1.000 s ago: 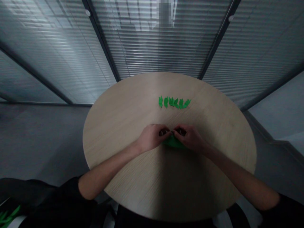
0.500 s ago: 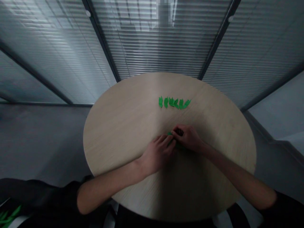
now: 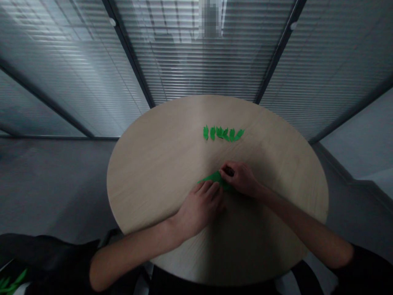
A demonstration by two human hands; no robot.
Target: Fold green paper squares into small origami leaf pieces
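A green sheet of paper (image 3: pixel 213 178) lies folded on the round wooden table (image 3: pixel 147 172). My left hand (image 3: pixel 201 205) rests flat on its near edge, fingers stretched out and pressed on the paper. My right hand (image 3: pixel 241 179) is curled, its fingertips pinching the paper's far right corner. Most of the sheet is hidden under both hands.
A row of several small folded green paper pieces (image 3: pixel 222 133) lies farther back on the table. Slatted blinds behind glass with dark frames stand beyond the table. More green pieces (image 3: pixel 9 280) show at the lower left corner, off the table.
My left hand has slid back toward me and flattened out on the paper. The right hand has stayed pinching at the corner. More of the green sheet now shows at the left.
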